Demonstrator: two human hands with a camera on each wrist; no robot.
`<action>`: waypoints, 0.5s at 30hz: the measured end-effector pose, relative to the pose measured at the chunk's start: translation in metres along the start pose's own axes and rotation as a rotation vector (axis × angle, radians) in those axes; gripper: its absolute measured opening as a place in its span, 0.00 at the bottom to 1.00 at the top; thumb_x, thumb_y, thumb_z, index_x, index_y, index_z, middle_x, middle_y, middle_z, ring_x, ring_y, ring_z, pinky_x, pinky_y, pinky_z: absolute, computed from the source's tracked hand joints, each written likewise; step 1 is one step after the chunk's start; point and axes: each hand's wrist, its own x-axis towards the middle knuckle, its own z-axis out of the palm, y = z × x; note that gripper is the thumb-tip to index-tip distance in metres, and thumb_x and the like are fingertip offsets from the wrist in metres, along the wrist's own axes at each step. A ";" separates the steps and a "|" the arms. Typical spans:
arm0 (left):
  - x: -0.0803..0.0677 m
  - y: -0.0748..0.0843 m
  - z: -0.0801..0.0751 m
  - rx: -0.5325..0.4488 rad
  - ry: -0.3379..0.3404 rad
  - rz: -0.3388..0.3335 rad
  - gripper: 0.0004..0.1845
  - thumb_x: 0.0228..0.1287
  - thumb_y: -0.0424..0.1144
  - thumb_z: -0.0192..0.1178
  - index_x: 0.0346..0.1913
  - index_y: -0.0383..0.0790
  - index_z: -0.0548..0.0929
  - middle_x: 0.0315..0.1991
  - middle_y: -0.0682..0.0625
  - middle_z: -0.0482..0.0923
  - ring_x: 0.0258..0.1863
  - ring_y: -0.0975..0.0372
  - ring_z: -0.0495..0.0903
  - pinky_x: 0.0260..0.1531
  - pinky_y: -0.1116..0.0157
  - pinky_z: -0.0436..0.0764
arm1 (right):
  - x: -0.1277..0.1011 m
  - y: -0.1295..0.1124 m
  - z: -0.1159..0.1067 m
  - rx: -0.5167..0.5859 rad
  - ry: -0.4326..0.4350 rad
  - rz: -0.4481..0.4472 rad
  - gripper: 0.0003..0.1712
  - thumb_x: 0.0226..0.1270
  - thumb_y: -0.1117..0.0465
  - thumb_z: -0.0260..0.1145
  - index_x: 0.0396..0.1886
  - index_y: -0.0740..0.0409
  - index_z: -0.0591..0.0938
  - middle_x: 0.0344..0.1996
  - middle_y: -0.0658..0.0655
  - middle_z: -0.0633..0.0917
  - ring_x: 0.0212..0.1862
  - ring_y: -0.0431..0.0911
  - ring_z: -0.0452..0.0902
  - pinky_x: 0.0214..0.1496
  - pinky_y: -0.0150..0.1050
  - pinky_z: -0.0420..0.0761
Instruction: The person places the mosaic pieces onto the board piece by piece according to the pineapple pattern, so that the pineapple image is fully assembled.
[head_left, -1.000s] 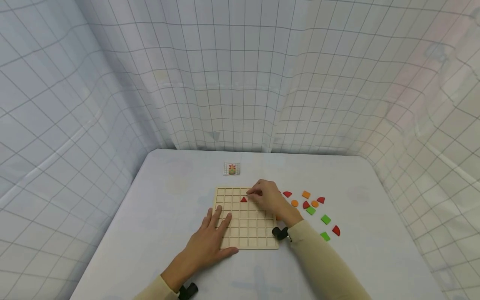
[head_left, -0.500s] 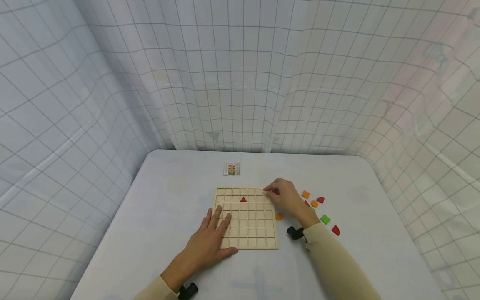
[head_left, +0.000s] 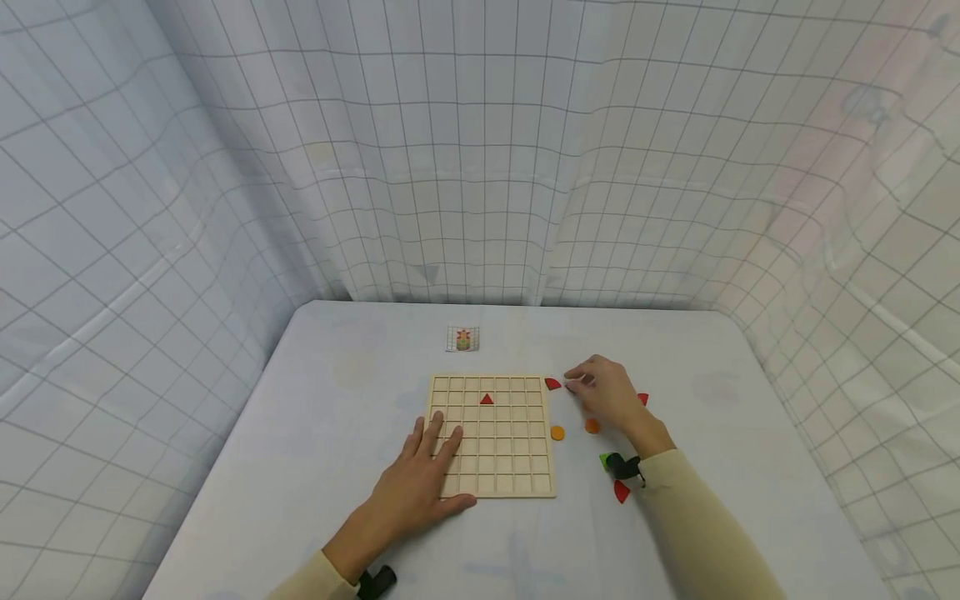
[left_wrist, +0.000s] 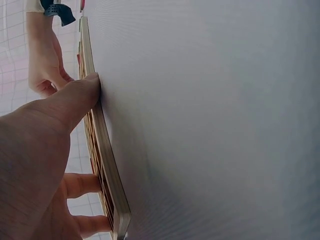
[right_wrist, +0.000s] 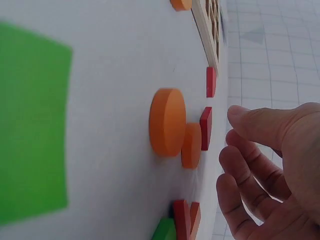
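Note:
My left hand (head_left: 416,483) rests with spread fingers on the left part of the wooden grid board (head_left: 517,467). In the left wrist view its thumb lies against the board's near edge. A red triangle (head_left: 487,399) sits on the grid near the far side. My right hand (head_left: 606,392) is to the right of the board, over the loose pieces, with loosely bent fingers. The right wrist view shows a gap between thumb and forefinger, with no piece between them. Close to those fingers are a red quarter-round piece (right_wrist: 206,128) and two orange discs, the larger-looking one (right_wrist: 167,122) nearer the camera.
A small picture card (head_left: 462,338) lies beyond the board. An orange disc (head_left: 557,433) and a red quarter-round piece (head_left: 552,383) lie just right of the board. Further red (head_left: 622,492) and green (head_left: 603,461) pieces are partly covered by the right wrist. Grid-patterned sheets (head_left: 480,192) surround the table.
My right hand has moved right, from over the far part of the board to above the loose pieces, uncovering a red quarter-round piece. The left hand and the red triangle have stayed put.

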 end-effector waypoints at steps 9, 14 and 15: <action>-0.002 0.000 -0.002 -0.002 0.001 0.004 0.59 0.72 0.73 0.75 0.93 0.40 0.67 0.95 0.28 0.54 0.92 0.24 0.57 0.83 0.33 0.78 | -0.011 0.022 -0.012 -0.024 0.012 0.111 0.12 0.82 0.63 0.77 0.58 0.61 0.97 0.54 0.64 0.92 0.52 0.58 0.90 0.59 0.58 0.95; -0.004 0.000 -0.001 -0.006 0.008 0.011 0.60 0.72 0.74 0.74 0.93 0.40 0.67 0.95 0.28 0.54 0.92 0.24 0.57 0.83 0.33 0.77 | -0.015 0.034 -0.017 -0.053 -0.017 0.142 0.15 0.81 0.63 0.79 0.61 0.62 0.95 0.54 0.65 0.90 0.52 0.56 0.88 0.59 0.56 0.94; -0.004 0.000 -0.001 -0.004 0.009 0.011 0.60 0.72 0.74 0.74 0.93 0.40 0.67 0.95 0.28 0.54 0.92 0.24 0.57 0.83 0.33 0.77 | -0.016 0.036 -0.018 -0.056 -0.022 0.143 0.15 0.80 0.63 0.79 0.61 0.63 0.95 0.53 0.65 0.90 0.51 0.56 0.88 0.59 0.56 0.94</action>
